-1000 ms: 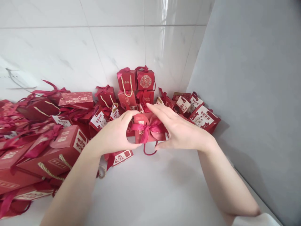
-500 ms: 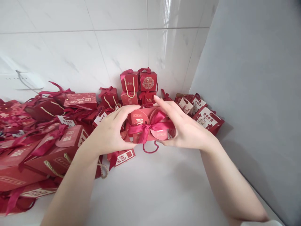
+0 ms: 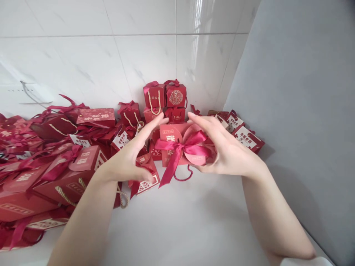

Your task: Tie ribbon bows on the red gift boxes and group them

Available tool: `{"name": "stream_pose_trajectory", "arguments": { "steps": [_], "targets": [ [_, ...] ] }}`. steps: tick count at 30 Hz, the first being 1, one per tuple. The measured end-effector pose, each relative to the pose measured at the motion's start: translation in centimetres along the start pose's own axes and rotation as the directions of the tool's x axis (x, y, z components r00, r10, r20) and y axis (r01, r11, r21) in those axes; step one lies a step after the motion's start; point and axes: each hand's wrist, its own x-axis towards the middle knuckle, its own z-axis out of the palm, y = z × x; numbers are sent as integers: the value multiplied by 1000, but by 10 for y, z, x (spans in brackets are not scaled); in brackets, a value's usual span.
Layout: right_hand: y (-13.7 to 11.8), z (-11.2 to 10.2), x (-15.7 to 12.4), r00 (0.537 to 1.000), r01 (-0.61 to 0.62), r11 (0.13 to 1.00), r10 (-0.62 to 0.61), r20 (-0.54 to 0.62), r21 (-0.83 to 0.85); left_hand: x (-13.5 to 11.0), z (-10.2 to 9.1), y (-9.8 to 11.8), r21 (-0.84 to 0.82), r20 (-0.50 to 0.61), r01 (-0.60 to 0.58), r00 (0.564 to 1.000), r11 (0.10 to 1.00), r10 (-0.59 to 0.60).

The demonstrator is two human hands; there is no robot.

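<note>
- Head view: the box (image 3: 166,159), red, is front and centre between the hands, bow (image 3: 194,149) facing up, one ribbon tail hanging over its near edge.
- Left hand (image 3: 123,160): beside the box's left end, apart from it, fingers wide, thumb over a small box (image 3: 149,187) with a white label.
- Right hand (image 3: 231,151): around the box's right end, fingers at the far edge, thumb at the near one; whether they grip, I cannot tell.
- Cord (image 3: 183,179): a dark red loop at the box's near side.
- Behind: stacked boxes (image 3: 176,96) near the tiled wall (image 3: 138,18).
- Left: a pile (image 3: 47,184) of ribboned red boxes.
- Right: boxes with white labels (image 3: 245,136) near a grey panel (image 3: 299,92).
</note>
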Motion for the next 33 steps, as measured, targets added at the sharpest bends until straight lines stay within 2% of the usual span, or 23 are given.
{"name": "stream_pose_trajectory", "arguments": {
  "steps": [3, 6, 9, 13, 17, 21, 24, 29, 33],
  "targets": [
    [-5, 1, 0, 991, 55, 998, -60, -121, -44, 3, 11, -4, -313, -95, 21, 994, 950, -53],
    [-11, 6, 1, 964, 145, 987, -157, -217, -71, 5, 29, -6, -515, -78, 79, 987, 854, -138],
    [-14, 12, 2, 954, 189, 978, -204, -218, -88, 5, 44, -6, -602, -74, 100, 981, 792, -180],
    [-14, 17, 4, 971, 176, 983, -183, -157, -53, 7, 47, -6, -630, -93, 151, 959, 762, -267],
    [-11, 12, 4, 979, 199, 974, -192, -72, 109, 8, 39, -5, -627, -70, 200, 948, 753, -310],
    [-10, 2, 2, 974, 221, 942, -202, -98, 254, 6, 30, -6, -520, -185, 230, 910, 823, -372],
    [-10, 0, 1, 983, 164, 959, -139, -117, 232, 4, 26, -6, -411, -203, 272, 903, 870, -378],
    [-6, 6, 3, 993, 122, 984, -122, -8, 129, 1, 25, -3, -247, -187, 340, 902, 907, -389],
    [-1, 8, 5, 987, 145, 978, -154, 44, 153, 1, 24, 0, -178, -149, 389, 897, 904, -416]
  ]
}}
